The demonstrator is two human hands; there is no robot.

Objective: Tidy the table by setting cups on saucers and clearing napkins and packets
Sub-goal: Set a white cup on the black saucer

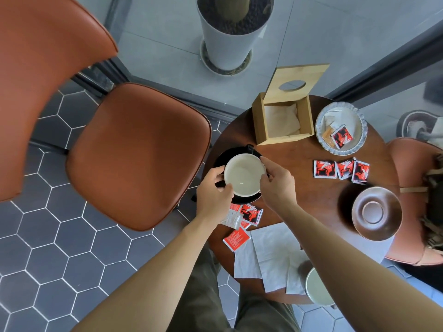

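A black cup with a cream inside sits over a black saucer at the round table's left edge. My left hand grips the cup's left rim and my right hand grips its right rim. Red packets lie just below the saucer, with one more nearer me. Three red packets lie in a row at the right. White napkins are spread at the near edge. A brown saucer stands bare at the right. A second cup shows at the near edge, partly hidden by my right forearm.
A wooden napkin box with its lid up stands at the back of the wooden table. A white ruffled dish beside it holds packets. Orange chairs stand at the left and right. A white planter is behind glass.
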